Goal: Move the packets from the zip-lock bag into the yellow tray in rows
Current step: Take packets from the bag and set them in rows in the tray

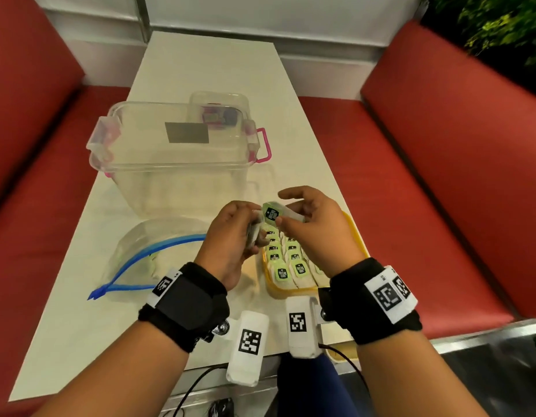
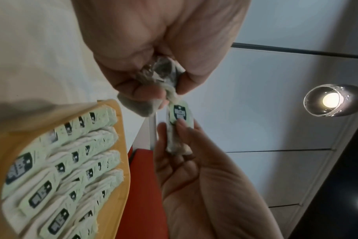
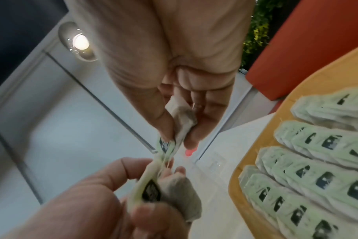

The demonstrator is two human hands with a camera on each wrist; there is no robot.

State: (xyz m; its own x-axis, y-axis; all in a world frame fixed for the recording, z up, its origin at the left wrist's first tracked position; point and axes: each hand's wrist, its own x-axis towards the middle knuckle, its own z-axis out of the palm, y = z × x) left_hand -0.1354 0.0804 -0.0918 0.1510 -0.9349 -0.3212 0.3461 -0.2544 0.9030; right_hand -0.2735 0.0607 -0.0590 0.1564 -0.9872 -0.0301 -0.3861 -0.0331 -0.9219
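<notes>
Left hand [image 1: 230, 236] gripping a small bunch of packets [image 1: 254, 236], fingers curled round them, above the near-centre of the desk [image 1: 200, 70]. Right hand [image 1: 315, 227] pinching one packet [image 1: 274, 213] between thumb and fingertips, green tag facing up, index finger sticking out free. Both hands hovering close together, just over the far-left corner of the tray [image 1: 355, 236]. Held packet touching the bunch in the left hand; thin strings running between them in the right wrist view, looking tangled. In the left wrist view, left hand [image 2: 153, 56] clutching crumpled packets [image 2: 164, 71], right hand [image 2: 194, 169] holding its packet [image 2: 179, 122] upright by the tag end. In the right wrist view, right hand [image 3: 174, 72] squeezing its packet [image 3: 184, 119], left hand [image 3: 104, 202] wrapping the bunch [image 3: 174, 194].

Tray sitting on the near-right of the desk, already carrying rows of packets [image 1: 287, 260] overlapping, tags up; four rows showing in the left wrist view [image 2: 71, 161].

Zip-lock bag [image 1: 140, 260] lying flat to the left of the hands, blue zip open, something pale-green inside, too blurred for detail. Clear box [image 1: 176, 164] with pink latches standing farther back, lid on. Red seats [image 1: 441, 176] flanking the desk both sides.
</notes>
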